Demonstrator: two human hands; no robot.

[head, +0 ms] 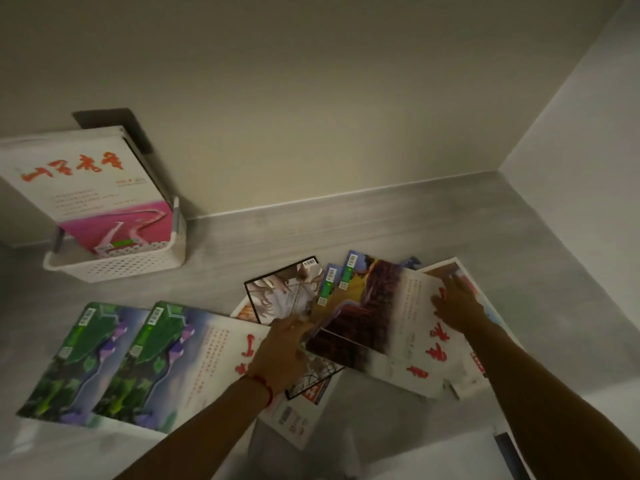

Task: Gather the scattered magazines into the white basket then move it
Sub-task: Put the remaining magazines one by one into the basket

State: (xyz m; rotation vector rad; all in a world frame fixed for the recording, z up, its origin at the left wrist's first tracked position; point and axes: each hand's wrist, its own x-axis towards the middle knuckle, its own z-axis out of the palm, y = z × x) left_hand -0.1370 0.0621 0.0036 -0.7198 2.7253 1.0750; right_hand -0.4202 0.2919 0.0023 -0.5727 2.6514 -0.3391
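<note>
Magazines (377, 317) lie fanned on the desk (450, 223); gathering step under way. Left hand (282, 348) and right hand (457, 303) press flat, apart. Next: square the pile for the white basket (114, 265).

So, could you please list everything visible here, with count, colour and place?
basket: one, white, far left by the wall.
magazines in basket: several upright, front one white and pink.
green magazines: two, green and purple, flat at near left.
scattered magazines: several overlapping, mixed colours, centre and right; count unclear.
floor: grey.
wall: beige.
left hand: on the centre pile, red wrist string.
right hand: flat on a white magazine at right.
</note>
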